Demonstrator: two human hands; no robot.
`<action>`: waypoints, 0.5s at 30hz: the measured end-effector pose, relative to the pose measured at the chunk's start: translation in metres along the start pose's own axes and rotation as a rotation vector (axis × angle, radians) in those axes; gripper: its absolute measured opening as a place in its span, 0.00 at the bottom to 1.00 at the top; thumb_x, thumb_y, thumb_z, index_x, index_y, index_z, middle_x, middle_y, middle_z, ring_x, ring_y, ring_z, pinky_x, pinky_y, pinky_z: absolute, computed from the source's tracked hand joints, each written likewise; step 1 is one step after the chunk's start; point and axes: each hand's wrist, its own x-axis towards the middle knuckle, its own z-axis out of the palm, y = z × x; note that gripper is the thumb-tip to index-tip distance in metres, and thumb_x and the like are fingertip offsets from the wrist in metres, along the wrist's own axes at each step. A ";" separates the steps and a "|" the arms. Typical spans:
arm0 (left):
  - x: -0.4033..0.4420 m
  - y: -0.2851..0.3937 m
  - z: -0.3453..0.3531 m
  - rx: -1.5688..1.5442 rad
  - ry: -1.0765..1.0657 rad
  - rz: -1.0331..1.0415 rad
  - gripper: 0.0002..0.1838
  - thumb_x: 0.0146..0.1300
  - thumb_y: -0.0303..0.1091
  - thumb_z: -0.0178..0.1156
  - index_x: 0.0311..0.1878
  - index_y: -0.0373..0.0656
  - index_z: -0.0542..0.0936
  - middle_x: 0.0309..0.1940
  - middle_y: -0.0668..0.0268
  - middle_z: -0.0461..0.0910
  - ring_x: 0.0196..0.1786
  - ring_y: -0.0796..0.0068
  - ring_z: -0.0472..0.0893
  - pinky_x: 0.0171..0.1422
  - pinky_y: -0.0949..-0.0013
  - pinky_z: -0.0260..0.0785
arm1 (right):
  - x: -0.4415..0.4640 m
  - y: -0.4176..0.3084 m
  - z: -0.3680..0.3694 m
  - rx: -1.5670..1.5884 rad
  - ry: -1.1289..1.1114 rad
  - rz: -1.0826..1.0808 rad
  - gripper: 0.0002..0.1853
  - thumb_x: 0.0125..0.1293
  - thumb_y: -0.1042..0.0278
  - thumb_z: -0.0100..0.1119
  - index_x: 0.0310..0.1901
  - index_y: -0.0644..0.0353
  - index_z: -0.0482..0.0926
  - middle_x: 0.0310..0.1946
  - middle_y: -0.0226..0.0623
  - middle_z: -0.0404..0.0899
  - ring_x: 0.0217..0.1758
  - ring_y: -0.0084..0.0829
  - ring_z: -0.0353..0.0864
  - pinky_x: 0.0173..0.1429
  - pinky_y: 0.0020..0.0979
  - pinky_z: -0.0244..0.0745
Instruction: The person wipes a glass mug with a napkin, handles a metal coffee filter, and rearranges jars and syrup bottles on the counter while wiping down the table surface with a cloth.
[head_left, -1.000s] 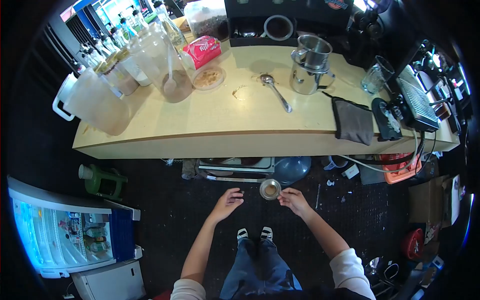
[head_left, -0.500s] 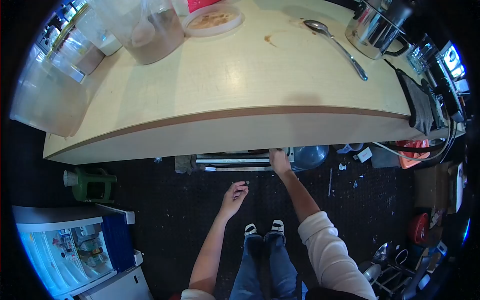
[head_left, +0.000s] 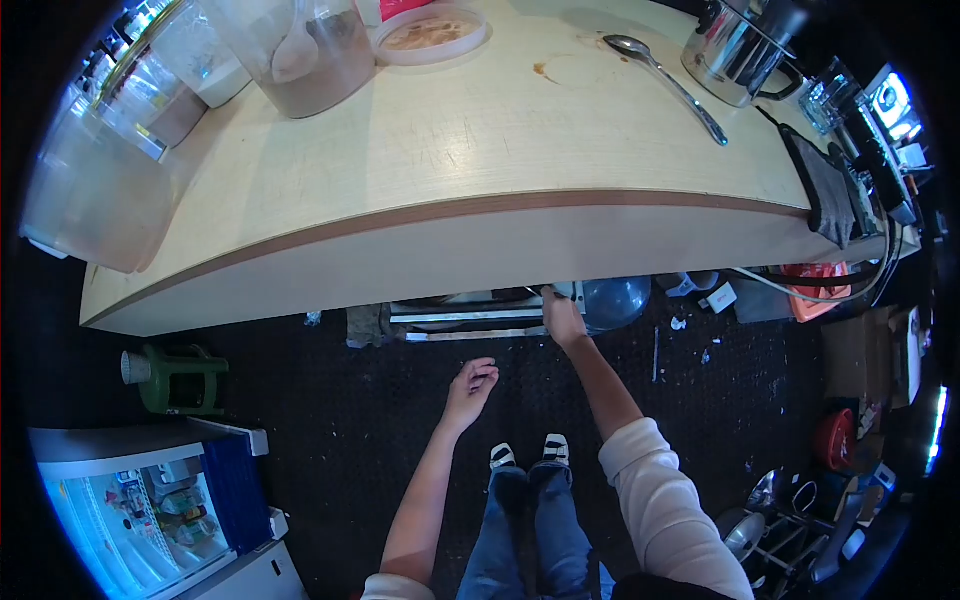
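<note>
My right hand [head_left: 563, 318] reaches to the right end of a low metal unit [head_left: 470, 317] with long silver bars under the table's front edge. Its fingers are curled there, and whatever they grip is hidden. Right beside this hand is a rounded, bluish clear container [head_left: 617, 305]. Above the dark floor, lower and to the left, my left hand [head_left: 470, 392] hangs with loosely bent fingers slightly apart; I see nothing in it. A grey cloth [head_left: 368, 327] lies at the unit's left end.
The pale table [head_left: 480, 130] carries a spoon [head_left: 668, 88], a metal pitcher [head_left: 735, 60], a round lid [head_left: 430, 35] and plastic tubs [head_left: 100, 190]. A green jug [head_left: 180, 380] and a lit glass-front fridge [head_left: 140, 510] stand left. Boxes [head_left: 858, 350] and a rack [head_left: 790, 540] are at right.
My right hand stays at the unit's right end. My left hand has barely moved; the small greenish speck by its fingertips no longer shows. The view has shifted slightly.
</note>
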 end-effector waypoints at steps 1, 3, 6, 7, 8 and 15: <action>-0.002 0.001 0.000 -0.005 0.000 0.007 0.17 0.65 0.25 0.55 0.57 0.36 0.70 0.48 0.59 0.78 0.49 0.73 0.79 0.57 0.71 0.70 | -0.002 0.005 0.006 -0.002 0.002 -0.002 0.09 0.60 0.77 0.47 0.43 0.62 0.68 0.27 0.53 0.79 0.31 0.49 0.82 0.35 0.45 0.76; -0.005 0.006 0.003 -0.009 -0.004 0.020 0.17 0.65 0.25 0.55 0.57 0.36 0.70 0.48 0.59 0.78 0.48 0.73 0.79 0.57 0.71 0.70 | -0.007 0.010 0.011 0.247 0.145 0.101 0.05 0.61 0.81 0.47 0.39 0.64 0.68 0.27 0.50 0.80 0.29 0.43 0.84 0.33 0.39 0.80; -0.010 0.022 0.011 -0.021 0.007 0.017 0.17 0.64 0.25 0.55 0.57 0.36 0.70 0.47 0.59 0.78 0.48 0.73 0.79 0.57 0.71 0.70 | -0.025 -0.026 -0.017 1.281 0.195 0.773 0.03 0.62 0.82 0.47 0.34 0.64 0.68 0.30 0.49 0.81 0.30 0.39 0.84 0.37 0.36 0.83; -0.016 0.029 0.016 -0.005 0.044 0.011 0.17 0.64 0.25 0.56 0.56 0.37 0.71 0.47 0.60 0.78 0.48 0.73 0.78 0.57 0.71 0.70 | -0.035 -0.034 -0.025 1.412 0.178 0.812 0.03 0.62 0.81 0.48 0.33 0.63 0.69 0.33 0.50 0.80 0.32 0.41 0.84 0.40 0.39 0.83; -0.021 0.037 0.021 0.012 0.079 0.007 0.17 0.64 0.25 0.56 0.56 0.37 0.71 0.47 0.60 0.78 0.48 0.73 0.78 0.57 0.71 0.70 | -0.047 -0.043 -0.034 1.545 0.161 0.847 0.03 0.63 0.81 0.50 0.32 0.63 0.69 0.36 0.51 0.80 0.33 0.42 0.83 0.43 0.42 0.83; -0.094 0.127 0.060 -0.164 0.240 0.165 0.16 0.63 0.26 0.58 0.54 0.38 0.72 0.47 0.62 0.78 0.49 0.75 0.77 0.55 0.73 0.67 | -0.129 -0.109 -0.158 1.798 -0.068 0.715 0.04 0.65 0.72 0.56 0.33 0.58 0.73 0.36 0.41 0.81 0.36 0.29 0.81 0.44 0.29 0.78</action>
